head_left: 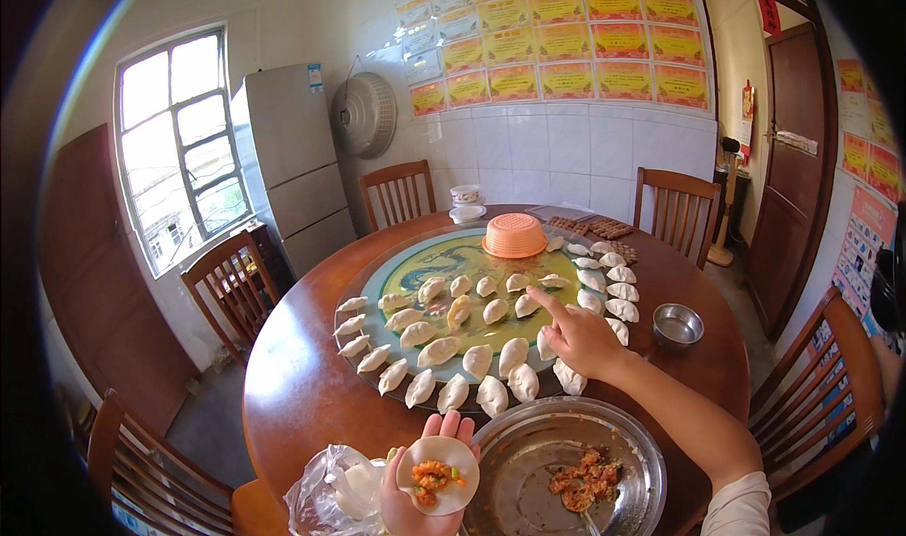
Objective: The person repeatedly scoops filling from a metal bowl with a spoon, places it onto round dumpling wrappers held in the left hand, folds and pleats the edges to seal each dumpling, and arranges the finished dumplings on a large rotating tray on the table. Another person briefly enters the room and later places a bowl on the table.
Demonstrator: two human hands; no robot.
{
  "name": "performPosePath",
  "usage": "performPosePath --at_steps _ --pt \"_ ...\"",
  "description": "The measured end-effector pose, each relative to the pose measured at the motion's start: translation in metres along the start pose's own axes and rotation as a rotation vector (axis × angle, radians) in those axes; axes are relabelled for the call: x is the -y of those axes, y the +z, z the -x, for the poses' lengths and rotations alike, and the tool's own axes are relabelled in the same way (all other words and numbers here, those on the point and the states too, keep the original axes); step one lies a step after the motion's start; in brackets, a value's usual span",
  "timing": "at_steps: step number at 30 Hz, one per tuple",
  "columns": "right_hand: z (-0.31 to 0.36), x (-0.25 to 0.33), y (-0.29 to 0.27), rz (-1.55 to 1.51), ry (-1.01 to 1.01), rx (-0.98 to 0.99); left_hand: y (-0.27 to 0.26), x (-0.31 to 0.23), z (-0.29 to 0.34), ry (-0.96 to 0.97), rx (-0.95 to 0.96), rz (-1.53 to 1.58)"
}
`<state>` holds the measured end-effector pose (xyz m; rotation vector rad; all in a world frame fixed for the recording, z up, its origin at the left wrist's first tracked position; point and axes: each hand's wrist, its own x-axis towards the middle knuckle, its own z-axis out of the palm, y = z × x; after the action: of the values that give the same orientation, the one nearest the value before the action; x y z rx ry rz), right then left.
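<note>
Dumplings [439, 351] are laid beyond the basin [505, 470], on the glass disc [453, 264], mostly with small gaps, probably so that sticking is avoided. Left of the basin, a wrapper [448, 502] with filling [432, 477] is supported by the left hand [403, 505]; the palm is turned up and the fingers are opened, perhaps so that the wrapper is kept flat. Beyond the basin, the right hand's [585, 340] forefinger is extended and the others seem curled; whether any dumpling is touched cannot be told.
</note>
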<state>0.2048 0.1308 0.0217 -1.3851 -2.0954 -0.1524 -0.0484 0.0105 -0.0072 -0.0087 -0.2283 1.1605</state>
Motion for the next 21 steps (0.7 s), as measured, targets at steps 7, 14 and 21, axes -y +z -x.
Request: performPosePath --at_steps 7,14,21 --pt "0.008 -0.009 -0.008 -0.002 0.081 0.039 -0.001 0.000 0.000 -0.006 -0.002 -0.004" --pt "0.016 -0.023 -0.005 -0.047 0.075 -0.012 -0.004 -0.001 -0.001 -0.028 0.025 -0.048" --pt "0.022 -0.026 -0.001 -0.027 0.065 -0.006 -0.004 0.000 0.000 -0.016 0.010 -0.038"
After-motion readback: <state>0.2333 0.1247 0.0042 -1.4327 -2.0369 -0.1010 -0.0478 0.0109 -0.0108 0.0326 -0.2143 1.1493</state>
